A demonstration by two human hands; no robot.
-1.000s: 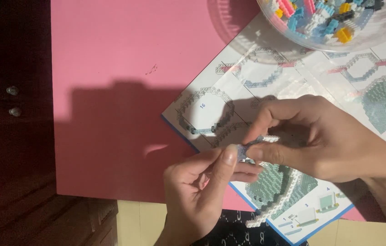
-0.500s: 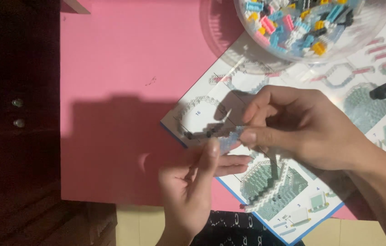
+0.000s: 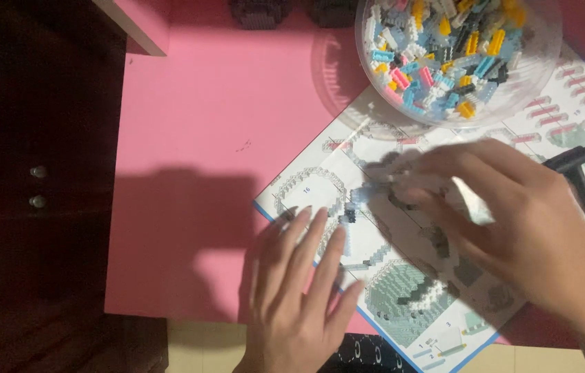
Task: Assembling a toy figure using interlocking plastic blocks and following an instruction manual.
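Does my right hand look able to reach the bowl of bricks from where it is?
Probably yes. The right hand lies flat over the instruction sheet, just below the bowl, with nothing between them.

A smooth, flat pink tabletop (image 3: pixel 202 124) fills most of the view, with soft dark shadows falling across its lower left part. To its left stands dark reddish-brown wooden furniture (image 3: pixel 30 138) bearing two small round metal knobs (image 3: pixel 38 186), one just above the other. Below the table's near edge a strip of pale cream floor (image 3: pixel 202 345) shows. The light is dim and warm.
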